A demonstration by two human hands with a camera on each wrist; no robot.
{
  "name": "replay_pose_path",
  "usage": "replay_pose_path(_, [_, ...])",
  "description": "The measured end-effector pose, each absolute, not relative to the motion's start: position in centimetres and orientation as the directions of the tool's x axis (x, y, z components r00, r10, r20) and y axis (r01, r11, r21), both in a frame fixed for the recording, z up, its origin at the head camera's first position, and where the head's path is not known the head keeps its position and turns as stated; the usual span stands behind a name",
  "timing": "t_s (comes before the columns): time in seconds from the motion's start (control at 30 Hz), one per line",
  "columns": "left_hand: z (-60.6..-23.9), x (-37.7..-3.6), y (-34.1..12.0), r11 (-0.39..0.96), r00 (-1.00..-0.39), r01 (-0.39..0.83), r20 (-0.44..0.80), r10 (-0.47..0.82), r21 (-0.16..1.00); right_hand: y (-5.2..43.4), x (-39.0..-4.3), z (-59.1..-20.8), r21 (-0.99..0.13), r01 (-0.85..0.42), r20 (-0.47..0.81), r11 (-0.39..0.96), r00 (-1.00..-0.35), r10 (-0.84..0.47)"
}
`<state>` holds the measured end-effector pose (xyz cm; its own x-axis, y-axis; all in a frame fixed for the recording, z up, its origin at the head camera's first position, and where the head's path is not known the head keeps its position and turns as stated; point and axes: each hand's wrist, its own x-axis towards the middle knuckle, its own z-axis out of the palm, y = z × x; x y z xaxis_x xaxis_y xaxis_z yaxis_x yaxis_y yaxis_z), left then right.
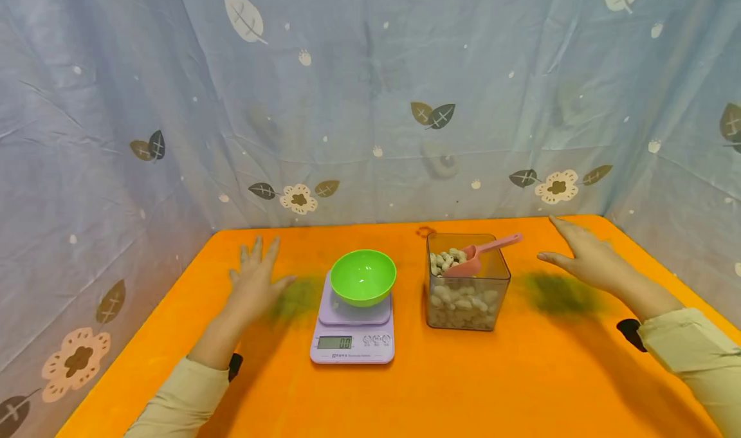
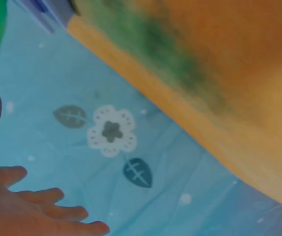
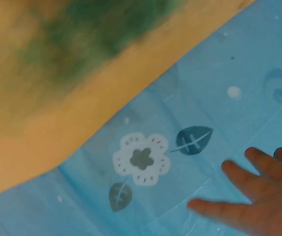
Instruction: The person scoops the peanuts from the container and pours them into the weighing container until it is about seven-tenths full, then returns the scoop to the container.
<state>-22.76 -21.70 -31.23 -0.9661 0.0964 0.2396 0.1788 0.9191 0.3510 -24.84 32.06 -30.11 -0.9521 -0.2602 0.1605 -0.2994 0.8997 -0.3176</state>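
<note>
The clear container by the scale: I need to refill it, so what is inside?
The clear container holds peanuts in their shells and a pink scoop resting on them, handle over the rim. Peanuts under the scoop's bowl are covered.

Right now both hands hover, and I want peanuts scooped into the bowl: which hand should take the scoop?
Probably the right hand: the scoop handle points toward it, while the left hand is beyond the bowl.
</note>
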Motion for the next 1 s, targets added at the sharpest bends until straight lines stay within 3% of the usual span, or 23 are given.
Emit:
replay_pose_path(0.23, [-30.3, -21.7, -19.4, 0.900, -0.957, 0.229, 0.257, 0.137, 0.372, 31.3, -23.4, -29.8, -0.466, -0.426, 0.268, 0.776, -0.903, -0.335])
replay_pose_path(0.4, [-29.7, -21.0, -17.6, 0.874, -0.948, 0.274, 0.265, 0.175, 0.401, 30.4, -22.8, -29.5, -0.543, -0.433, 0.261, 0.720, -0.901, -0.345])
replay_pose_path(0.63, [-29.4, -20.3, -15.5, 0.822, -0.941, 0.318, 0.266, 0.211, 0.472, 28.7, -22.7, -29.5, -0.697, -0.354, 0.205, 0.624, -0.932, -0.300])
replay_pose_path(1.0, [-29.3, -19.1, -11.8, 0.611, -0.936, 0.351, 0.265, 0.231, 0.710, 26.9, -23.0, -29.8, -0.901, -0.146, 0.082, 0.408, -0.982, -0.168])
